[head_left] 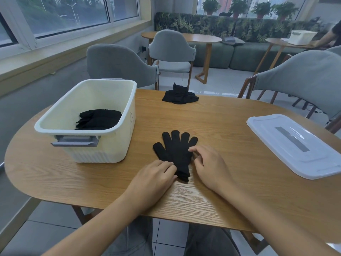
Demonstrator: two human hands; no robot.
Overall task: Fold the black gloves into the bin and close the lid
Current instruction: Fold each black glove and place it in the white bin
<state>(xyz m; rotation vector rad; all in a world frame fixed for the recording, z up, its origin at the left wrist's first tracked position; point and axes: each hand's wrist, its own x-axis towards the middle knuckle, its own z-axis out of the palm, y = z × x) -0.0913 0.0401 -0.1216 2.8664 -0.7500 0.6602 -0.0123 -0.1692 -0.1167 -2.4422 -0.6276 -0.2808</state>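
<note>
A flat black knitted glove [175, 154] lies on the oval wooden table [230, 126], the left hand [153, 179] pinching its cuff and the right hand [208, 164] touching its edge with loosely curled fingers. A heap of black gloves [180, 96] sits at the far edge, a clear plastic lid [295, 145] lies to the right, and the open cream plastic bin [88, 119] on the left holds folded black gloves [99, 119].

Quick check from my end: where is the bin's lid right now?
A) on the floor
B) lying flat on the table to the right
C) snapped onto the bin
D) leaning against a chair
B: the translucent lid lies flat on the table at the right, while the bin at the left stands open.
</note>
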